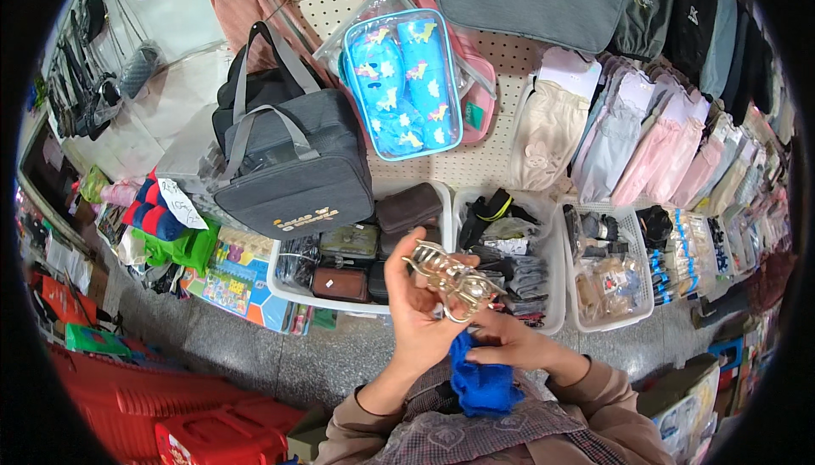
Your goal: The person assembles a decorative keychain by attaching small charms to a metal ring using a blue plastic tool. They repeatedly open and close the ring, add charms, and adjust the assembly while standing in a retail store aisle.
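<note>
Upright in front of me, my left hand [418, 304] grips a shiny gold-toned hair claw clip [450, 276] with its teeth and curved loops showing. Whether it is one clip or more, I cannot tell. Just below and to the right, my right hand [505, 342] is closed on a bright blue cloth [484, 384] that hangs over my lap. Its upper fingers come close to the clip's lower end; contact there is hidden.
Beyond my hands stand white baskets: one with wallets [348, 242], one with dark folded goods [526, 282], and another basket [609, 326]. Grey bags [293, 180], a blue patterned pouch [403, 83] and packaged sleeves [552, 121] hang behind. Red plastic containers [212, 431] stand lower left.
</note>
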`<move>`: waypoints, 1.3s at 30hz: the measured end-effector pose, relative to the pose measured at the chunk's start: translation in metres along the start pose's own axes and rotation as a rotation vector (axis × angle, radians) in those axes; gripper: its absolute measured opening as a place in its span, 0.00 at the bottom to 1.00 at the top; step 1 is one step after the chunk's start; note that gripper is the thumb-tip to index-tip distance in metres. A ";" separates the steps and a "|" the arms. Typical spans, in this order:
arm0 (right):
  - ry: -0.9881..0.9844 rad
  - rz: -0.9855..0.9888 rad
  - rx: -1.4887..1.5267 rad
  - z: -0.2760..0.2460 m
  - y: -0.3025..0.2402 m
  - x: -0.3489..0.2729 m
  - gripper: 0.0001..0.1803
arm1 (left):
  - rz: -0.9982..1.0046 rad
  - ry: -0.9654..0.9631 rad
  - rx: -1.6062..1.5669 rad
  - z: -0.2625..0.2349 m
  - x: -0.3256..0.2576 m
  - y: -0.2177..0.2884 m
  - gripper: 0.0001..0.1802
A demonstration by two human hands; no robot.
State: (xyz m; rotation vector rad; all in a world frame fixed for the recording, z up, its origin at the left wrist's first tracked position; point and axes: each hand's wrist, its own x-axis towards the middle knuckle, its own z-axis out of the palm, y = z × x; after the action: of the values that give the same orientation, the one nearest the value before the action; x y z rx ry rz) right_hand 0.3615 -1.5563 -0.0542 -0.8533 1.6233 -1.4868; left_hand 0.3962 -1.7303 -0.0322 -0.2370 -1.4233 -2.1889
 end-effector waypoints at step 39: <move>0.631 -0.499 -0.025 -0.025 -0.099 -0.004 0.23 | 0.029 0.107 0.133 -0.014 -0.009 0.016 0.45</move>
State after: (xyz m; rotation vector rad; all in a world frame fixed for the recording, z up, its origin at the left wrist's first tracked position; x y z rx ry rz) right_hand 0.3396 -1.5505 0.0456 -0.8982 1.9606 -2.2588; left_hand 0.4142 -1.7452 -0.0293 -0.0919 -1.4892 -2.0416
